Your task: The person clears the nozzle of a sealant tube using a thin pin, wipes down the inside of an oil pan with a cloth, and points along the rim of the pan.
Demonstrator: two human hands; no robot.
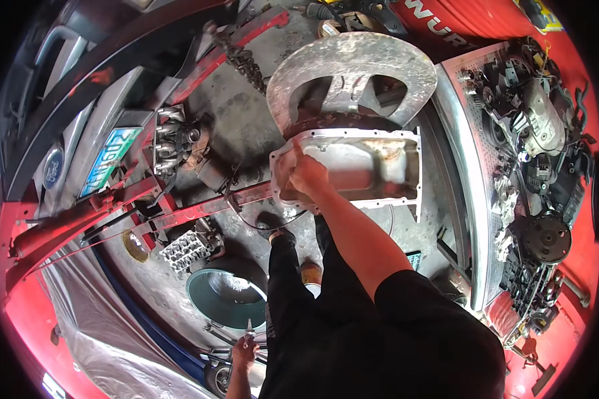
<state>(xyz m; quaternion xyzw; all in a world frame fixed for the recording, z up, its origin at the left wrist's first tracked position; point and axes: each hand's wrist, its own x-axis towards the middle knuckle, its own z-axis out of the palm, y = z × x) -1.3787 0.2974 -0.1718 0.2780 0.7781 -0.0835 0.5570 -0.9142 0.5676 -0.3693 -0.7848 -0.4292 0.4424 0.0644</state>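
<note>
A metal oil pan lies hollow side up, with bolt holes around its pale flange. My right hand is over the pan's left end; its index finger is stretched out onto the upper left corner of the flange, and the other fingers look curled with nothing seen in them. Low at the left, away from the pan, my left hand is closed around a small tube with a pointed nozzle. Most of the tube is hidden in the fingers.
Behind the pan stands a large worn metal ring. A red metal beam runs leftward. A dark round tub and a cylinder head sit on the floor. Engine parts crowd a metal bench at right. A Ford vehicle is at left.
</note>
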